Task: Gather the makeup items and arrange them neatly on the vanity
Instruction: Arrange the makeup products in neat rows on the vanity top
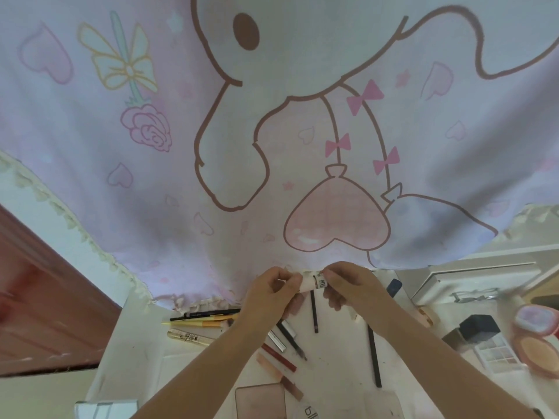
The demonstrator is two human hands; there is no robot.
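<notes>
Both hands meet at the back of the white vanity (338, 376) and grip one small white tube with a dark label (314, 282). My left hand (272, 293) holds its left end, my right hand (348, 285) pinches its right end. Below the hands, makeup lies scattered: a black pencil (314, 313), a long black pencil (373, 358), a red lip pencil (278, 356), a silver-capped stick (276, 340). Left of my left forearm lie a black pencil (205, 314), a yellow pencil (196, 324) and a clear tube (189, 336).
A pink cartoon curtain (272, 131) hangs behind the vanity. A pink compact (260, 402) lies near the front edge. At the right stand a white box (472, 282), a black-capped bottle (475, 331), an eyeshadow palette (497, 355) and an open pink powder compact (538, 337). Red-brown furniture (45, 297) is left.
</notes>
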